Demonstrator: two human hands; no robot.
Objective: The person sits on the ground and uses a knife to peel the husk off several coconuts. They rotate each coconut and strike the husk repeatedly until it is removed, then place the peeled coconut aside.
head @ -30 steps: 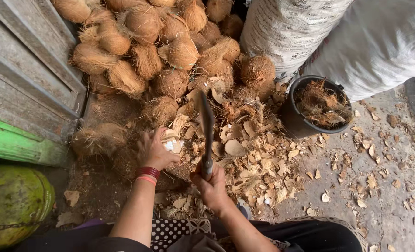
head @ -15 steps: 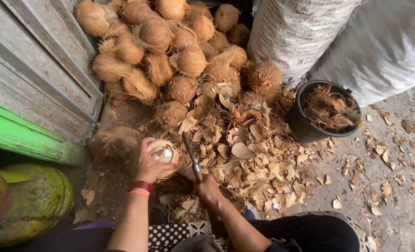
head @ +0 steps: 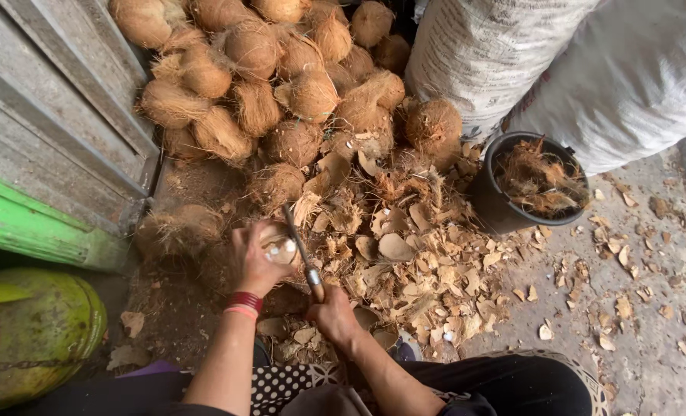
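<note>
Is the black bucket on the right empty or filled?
Filled: the upright black bucket holds brown coconut fibre nearly up to its rim.

Partly husked coconut point(head: 277, 248), pale flesh exposed, cupped in my left hand point(head: 252, 266); cleaver point(head: 300, 250), blade against it, gripped in my right hand point(head: 331, 312)

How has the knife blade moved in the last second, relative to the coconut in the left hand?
Yes. The knife, held in the right hand, has swung down from raised above the shell pile onto the coconut in the left hand.
</note>
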